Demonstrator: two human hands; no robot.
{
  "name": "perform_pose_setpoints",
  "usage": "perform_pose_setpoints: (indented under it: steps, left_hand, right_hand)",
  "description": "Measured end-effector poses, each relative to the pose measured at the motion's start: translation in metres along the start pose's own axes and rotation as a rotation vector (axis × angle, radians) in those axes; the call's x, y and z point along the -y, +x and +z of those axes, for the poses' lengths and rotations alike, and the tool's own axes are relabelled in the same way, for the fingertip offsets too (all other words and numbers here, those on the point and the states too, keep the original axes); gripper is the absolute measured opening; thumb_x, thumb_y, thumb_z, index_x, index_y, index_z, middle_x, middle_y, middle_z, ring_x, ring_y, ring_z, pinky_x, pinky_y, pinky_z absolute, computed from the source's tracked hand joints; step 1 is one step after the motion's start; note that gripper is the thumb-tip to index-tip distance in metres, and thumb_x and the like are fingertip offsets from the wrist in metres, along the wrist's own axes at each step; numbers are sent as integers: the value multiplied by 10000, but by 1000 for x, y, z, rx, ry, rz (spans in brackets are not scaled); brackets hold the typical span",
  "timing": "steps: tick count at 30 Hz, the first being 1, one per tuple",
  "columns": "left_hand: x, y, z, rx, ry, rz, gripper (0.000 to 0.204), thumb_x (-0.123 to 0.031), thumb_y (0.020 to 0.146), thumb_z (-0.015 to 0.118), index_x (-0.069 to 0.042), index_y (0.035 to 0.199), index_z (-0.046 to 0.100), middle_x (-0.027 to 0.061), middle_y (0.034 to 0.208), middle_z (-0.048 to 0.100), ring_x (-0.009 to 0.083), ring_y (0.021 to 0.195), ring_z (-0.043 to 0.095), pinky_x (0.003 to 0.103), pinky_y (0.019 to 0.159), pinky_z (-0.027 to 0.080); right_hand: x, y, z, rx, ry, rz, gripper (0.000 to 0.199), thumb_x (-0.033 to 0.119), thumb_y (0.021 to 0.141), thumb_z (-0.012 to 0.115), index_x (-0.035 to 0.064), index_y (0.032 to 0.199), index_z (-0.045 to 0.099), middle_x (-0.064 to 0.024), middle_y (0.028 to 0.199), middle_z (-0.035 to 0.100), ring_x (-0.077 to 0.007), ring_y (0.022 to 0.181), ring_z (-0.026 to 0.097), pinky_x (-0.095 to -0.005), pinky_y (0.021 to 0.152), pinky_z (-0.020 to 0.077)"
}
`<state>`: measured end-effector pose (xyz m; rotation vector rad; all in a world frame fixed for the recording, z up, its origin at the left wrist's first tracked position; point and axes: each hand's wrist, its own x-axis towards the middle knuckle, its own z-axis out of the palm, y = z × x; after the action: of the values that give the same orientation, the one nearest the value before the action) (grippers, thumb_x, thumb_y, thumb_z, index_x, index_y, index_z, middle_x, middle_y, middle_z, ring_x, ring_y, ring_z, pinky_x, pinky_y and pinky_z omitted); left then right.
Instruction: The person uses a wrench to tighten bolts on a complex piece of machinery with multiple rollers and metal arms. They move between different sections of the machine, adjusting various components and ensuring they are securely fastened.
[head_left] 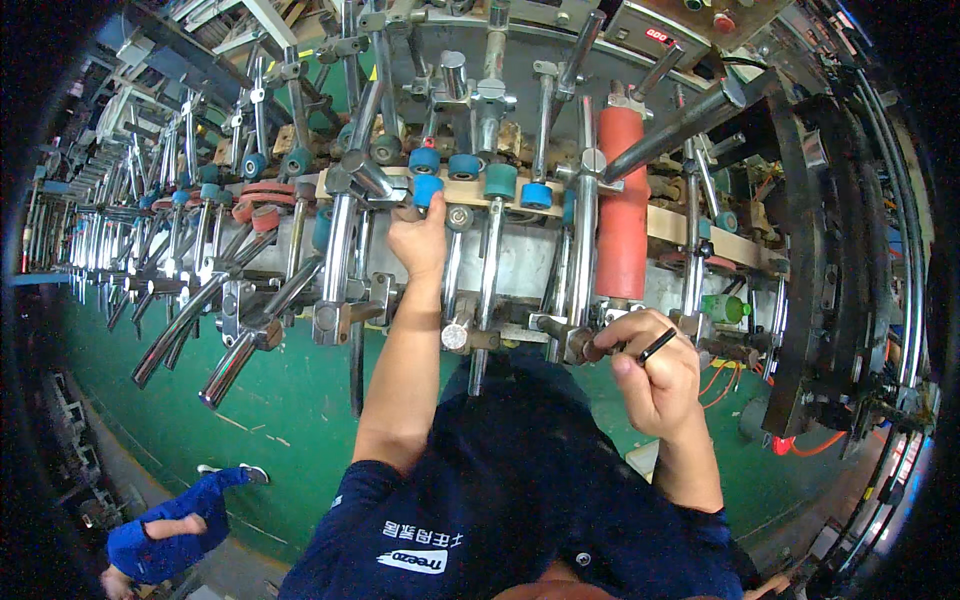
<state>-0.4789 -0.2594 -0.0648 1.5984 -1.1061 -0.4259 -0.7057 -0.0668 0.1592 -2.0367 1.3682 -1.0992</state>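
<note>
A: Where are the hands on that machine?

B: The left hand [420, 238] is raised to the pale wooden bar [480, 192] that runs across the rig; its fingers are curled up against the bar's lower edge just under a blue roller [427, 186]. Whether they pinch anything I cannot tell.

A: And the other?

B: The right hand [655, 372] is lower, fingers closed narrow round a thin black hex key [655, 346], its tip set at a small metal clamp [578, 343] at the foot of a chrome rod [584, 222], just beside the big red cylinder [622, 205].

A: How would the key handle?

B: My guess is stiff steel, light and rather slick, so it wants a firm pinch on the long leg, near the bend. The chrome rods look heavy and rigid, nothing fragile there.

A: Anyone else about?

B: A person in blue [165, 535] crouches on the green floor [290, 400], well apart at lower left
</note>
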Motion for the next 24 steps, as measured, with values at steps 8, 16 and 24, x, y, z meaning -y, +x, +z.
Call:
perform_pose_setpoints:
  steps: [8,16,24]
  left_hand:
    - [17,-1,8,-60,48,34,476,-370,767,853,33,656,624,170,636,659,305,555,634,451,582,486]
    - [7,4,-3,117,108,-77,473,-256,806,816,-3,1183,682,71,829,720,135,713,639,327,686,524]
    - [10,10,1,127,-39,99,623,-174,806,831,91,1302,563,95,1037,687,119,886,621,299,811,519]
  right_hand:
    - [-9,18,-16,128,65,-7,150,58,809,702,46,743,568,-110,899,688,-295,751,647,-390,684,520]
    - [-14,17,-17,235,26,122,154,99,870,699,25,779,599,-105,855,667,-289,742,660,-365,648,539]
    - [-15,22,3,124,46,84,184,121,843,727,54,740,590,-78,834,659,-263,734,657,-365,645,538]
